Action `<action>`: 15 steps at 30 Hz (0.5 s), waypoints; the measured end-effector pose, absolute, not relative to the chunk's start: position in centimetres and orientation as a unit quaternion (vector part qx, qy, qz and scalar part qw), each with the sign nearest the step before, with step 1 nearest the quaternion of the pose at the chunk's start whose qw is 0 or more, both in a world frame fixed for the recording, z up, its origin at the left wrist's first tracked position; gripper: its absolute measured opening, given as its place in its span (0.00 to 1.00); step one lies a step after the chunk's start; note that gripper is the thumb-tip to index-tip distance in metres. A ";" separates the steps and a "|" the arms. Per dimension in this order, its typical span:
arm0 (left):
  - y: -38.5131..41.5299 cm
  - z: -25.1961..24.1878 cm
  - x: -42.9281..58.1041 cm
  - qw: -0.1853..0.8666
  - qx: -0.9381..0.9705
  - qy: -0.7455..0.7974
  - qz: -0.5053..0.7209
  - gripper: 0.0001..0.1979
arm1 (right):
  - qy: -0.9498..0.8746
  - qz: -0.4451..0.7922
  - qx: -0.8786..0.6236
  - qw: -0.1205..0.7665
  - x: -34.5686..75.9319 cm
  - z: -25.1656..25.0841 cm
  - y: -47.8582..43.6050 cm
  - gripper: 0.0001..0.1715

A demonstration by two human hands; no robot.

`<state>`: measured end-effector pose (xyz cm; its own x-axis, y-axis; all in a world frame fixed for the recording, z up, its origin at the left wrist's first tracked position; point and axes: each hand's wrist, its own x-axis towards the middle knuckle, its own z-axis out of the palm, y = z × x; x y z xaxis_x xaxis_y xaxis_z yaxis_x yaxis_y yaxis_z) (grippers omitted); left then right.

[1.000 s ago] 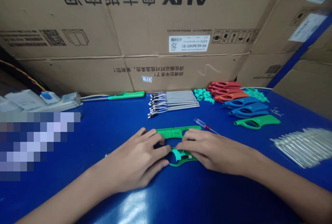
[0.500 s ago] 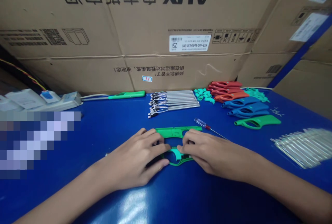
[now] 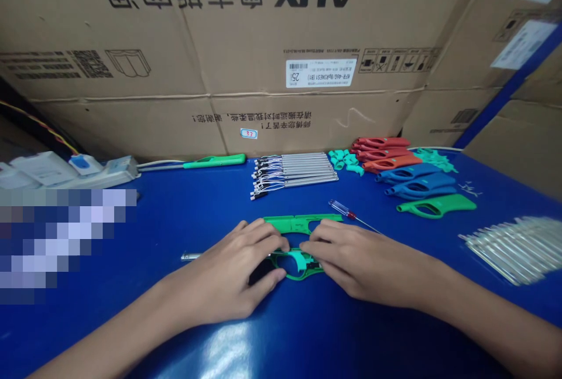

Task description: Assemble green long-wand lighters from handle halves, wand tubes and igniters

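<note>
On the blue table before me lies a green lighter half-shell (image 3: pixel 302 276) with a teal trigger (image 3: pixel 300 260) set in it. My left hand (image 3: pixel 239 265) grips the shell's left end, thumb below and fingers above. A silver metal tube (image 3: pixel 190 256) pokes out to the left from behind that hand; its middle is hidden. My right hand (image 3: pixel 346 256) is closed on the shell's right end, its fingertips close to the trigger and some dark parts inside. Just beyond both hands rests the other green half-shell (image 3: pixel 290 224).
Behind lie silver tubes with wires (image 3: pixel 307 169), teal triggers (image 3: pixel 345 160) and a screwdriver (image 3: pixel 346 210). To the right are red shells (image 3: pixel 381 144), blue shells (image 3: pixel 421 185), a green shell (image 3: pixel 456 205) and metal rods (image 3: pixel 513 250). A green lighter (image 3: pixel 219 160) and power strip (image 3: pixel 118 171) sit back left.
More of the silver tube now shows to the left of my left hand. My left fingertips have shifted slightly on the shell; my right hand has barely moved.
</note>
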<state>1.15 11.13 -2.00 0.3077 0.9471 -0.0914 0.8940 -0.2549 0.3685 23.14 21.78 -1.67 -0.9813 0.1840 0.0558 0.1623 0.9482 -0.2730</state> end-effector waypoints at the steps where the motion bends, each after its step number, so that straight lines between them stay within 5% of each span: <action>1: 11.2 -2.0 1.2 0.180 0.788 0.584 0.074 0.14 | -0.985 0.143 -0.088 0.045 23.1 -1.6 21.9 0.16; 15: 11.1 -1.8 1.3 0.153 0.803 0.573 0.063 0.14 | -0.982 0.147 -0.117 0.001 22.7 -1.4 21.8 0.13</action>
